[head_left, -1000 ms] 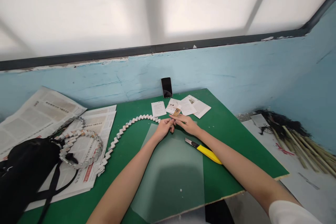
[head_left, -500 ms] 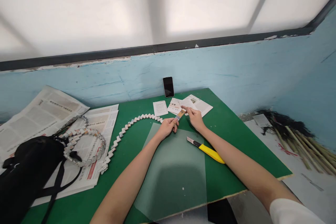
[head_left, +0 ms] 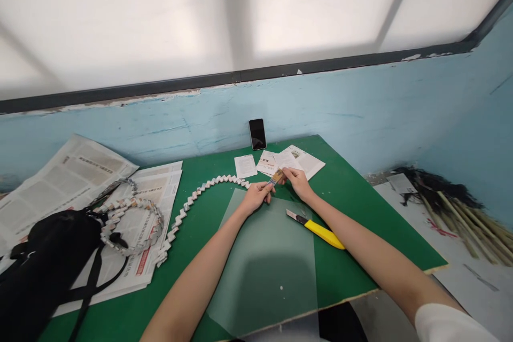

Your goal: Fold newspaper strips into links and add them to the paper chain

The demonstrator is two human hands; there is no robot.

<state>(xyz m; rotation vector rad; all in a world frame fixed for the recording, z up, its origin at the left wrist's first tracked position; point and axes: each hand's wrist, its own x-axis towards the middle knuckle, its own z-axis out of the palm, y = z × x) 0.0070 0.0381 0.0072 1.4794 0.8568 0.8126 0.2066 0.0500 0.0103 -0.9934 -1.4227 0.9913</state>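
Between my two hands is a small folded paper strip [head_left: 276, 176], tan and bluish. My left hand [head_left: 257, 195] pinches its lower left end. At its upper right end, my right hand [head_left: 295, 180] grips it with thumb and fingers. A zigzag chain of folded paper [head_left: 188, 203] curves over the table, its far end reaching my left hand; whether the strip joins it I cannot tell. A yellow utility knife [head_left: 324, 233] with its blade out lies below my right hand, beside a translucent sheet [head_left: 264, 256].
Paper pieces [head_left: 245, 166] lie behind my hands on the green table [head_left: 360, 214]. A phone [head_left: 257, 134] leans on the wall. At the left are newspapers [head_left: 160, 187], a black bag [head_left: 60, 256] and a coiled paper chain [head_left: 156, 230]. Sticks [head_left: 465, 219] lie beyond the right edge.
My right hand's fingers have come together on the strip's upper end, where the index finger was stretched out before. My left hand keeps its pinch.
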